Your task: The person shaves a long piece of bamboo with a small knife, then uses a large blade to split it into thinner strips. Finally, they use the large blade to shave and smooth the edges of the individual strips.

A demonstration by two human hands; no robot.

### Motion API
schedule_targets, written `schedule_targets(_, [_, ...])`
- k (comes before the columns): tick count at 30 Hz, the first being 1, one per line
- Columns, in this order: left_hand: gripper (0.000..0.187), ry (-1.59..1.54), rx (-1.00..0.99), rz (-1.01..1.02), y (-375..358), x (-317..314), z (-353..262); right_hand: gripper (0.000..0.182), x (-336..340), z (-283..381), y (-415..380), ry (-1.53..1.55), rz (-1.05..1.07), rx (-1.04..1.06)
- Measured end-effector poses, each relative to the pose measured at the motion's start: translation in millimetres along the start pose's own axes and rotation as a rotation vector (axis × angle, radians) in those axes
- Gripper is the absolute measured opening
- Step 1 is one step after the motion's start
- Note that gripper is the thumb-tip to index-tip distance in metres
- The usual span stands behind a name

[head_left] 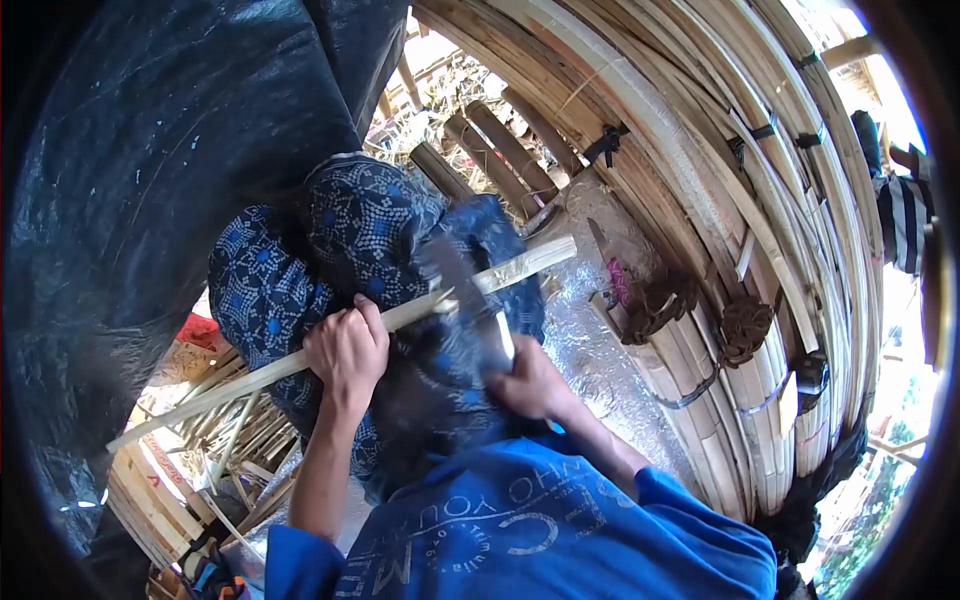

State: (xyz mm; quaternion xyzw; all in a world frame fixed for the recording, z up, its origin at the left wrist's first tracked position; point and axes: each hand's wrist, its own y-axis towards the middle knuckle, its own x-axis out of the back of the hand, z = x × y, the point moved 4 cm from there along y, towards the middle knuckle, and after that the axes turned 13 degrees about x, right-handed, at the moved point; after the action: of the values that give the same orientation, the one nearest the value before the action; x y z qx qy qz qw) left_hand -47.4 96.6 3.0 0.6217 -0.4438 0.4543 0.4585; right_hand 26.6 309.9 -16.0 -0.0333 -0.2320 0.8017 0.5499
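A long pale bamboo strip lies slantwise across my lap, over the dark blue patterned cloth. My left hand is wrapped round it near its middle. In my right hand is a knife, its broad dark blade smeared by motion. The blade crosses the strip to the right of my left hand, and a pale stretch of the knife shows just above my right fist. The strip's upper end reaches out past my knee on the right.
Bundles of split bamboo, tied with dark bands, stand along the right. Beside them lie brown coiled ties and a pink-handled tool. A black plastic sheet hangs at left. Thin sticks lie below it.
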Motion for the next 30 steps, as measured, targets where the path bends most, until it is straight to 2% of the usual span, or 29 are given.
schedule_targets(1, [0.050,-0.019,-0.017,-0.002,1,0,1,0.043,0,1,-3,0.037,-0.055,0.039])
schedule_targets(2, [0.051,-0.039,-0.019,-0.005,2,-1,1,0.036,19,6,-2,0.121,-0.143,0.201])
schedule_targets(4, [0.050,-0.021,-0.016,0.004,2,2,2,0.021,64,13,-12,0.281,-0.415,0.013])
schedule_targets(6, [0.049,-0.015,-0.015,0.007,0,2,0,0.007,103,18,-19,0.352,-0.774,0.138])
schedule_targets(8, [0.049,-0.018,0.008,-0.014,0,3,2,0.007,132,14,-28,0.412,-0.940,0.174])
schedule_targets(10, [0.049,-0.038,0.013,0.003,2,6,1,0.007,142,18,-33,0.502,-1.017,0.187])
schedule_targets(12, [0.050,-0.055,0.015,0.027,2,8,0,0.006,144,16,-36,0.537,-0.976,0.196])
schedule_targets(14, [0.050,-0.048,0.014,0.126,3,5,2,0.023,138,17,-36,0.697,-0.979,0.158])
schedule_targets(15, [0.050,-0.046,0.010,0.126,3,5,3,0.041,134,11,-34,0.766,-0.907,0.154])
schedule_targets(16, [0.051,-0.109,-0.012,0.134,3,6,3,0.046,129,9,-33,0.800,-0.883,0.129])
schedule_targets(18, [0.054,-0.168,-0.037,0.147,2,10,3,0.048,120,0,-30,0.686,-0.892,0.026])
schedule_targets(20, [0.057,-0.253,-0.169,0.185,1,17,-2,0.040,110,5,-27,0.626,-0.844,0.191])
schedule_targets(21, [0.057,-0.252,-0.173,0.187,1,20,-2,0.037,105,7,-24,0.587,-0.834,0.182])
schedule_targets(22, [0.059,-0.266,-0.133,0.256,1,19,0,0.034,102,9,-22,0.547,-0.824,0.174])
schedule_targets(23, [0.062,-0.280,-0.093,0.325,2,18,1,0.031,101,1,-21,0.557,-0.708,0.194])
schedule_targets(27, [0.060,-0.262,0.020,0.319,4,18,-6,0.026,93,7,-12,0.527,-0.657,0.147])
schedule_targets(30, [0.060,-0.227,0.075,0.296,0,12,-15,0.032,95,19,3,0.379,-0.579,0.112])
